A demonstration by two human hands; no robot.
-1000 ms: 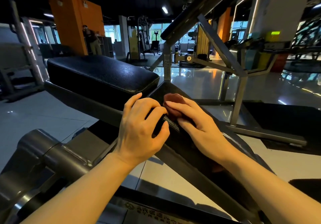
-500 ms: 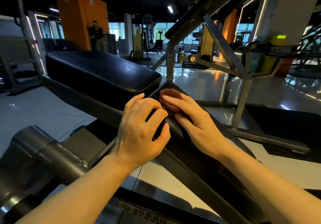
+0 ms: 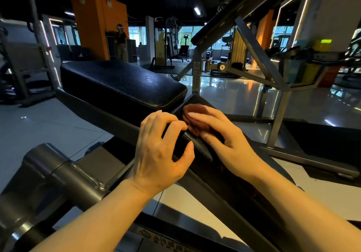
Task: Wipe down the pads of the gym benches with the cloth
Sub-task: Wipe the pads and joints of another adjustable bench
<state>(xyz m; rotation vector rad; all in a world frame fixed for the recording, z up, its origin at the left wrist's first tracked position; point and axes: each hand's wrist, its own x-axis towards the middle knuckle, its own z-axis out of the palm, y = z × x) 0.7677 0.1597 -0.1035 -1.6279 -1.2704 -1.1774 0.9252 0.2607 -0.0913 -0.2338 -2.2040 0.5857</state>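
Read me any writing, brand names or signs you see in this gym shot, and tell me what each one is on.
Lettering on the machine base plate at the bottom edge: partly cut off, about "ARSEN...", with a round logo; not fully readable.
Vertical marking on the grey upright post: too blurred to read.
Small signs on the orange pillar: too small to read.
Green-lit sign at right: no legible text.

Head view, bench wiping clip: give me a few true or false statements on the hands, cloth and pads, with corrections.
1. The right hand presses the cloth onto the narrow pad. True.
2. The cloth is bright blue. False: it is reddish brown.
3. The left hand curls its fingers over the narrow pad's edge. True.
4. The cloth lies on the wide pad. False: it lies on the narrow pad beside it.
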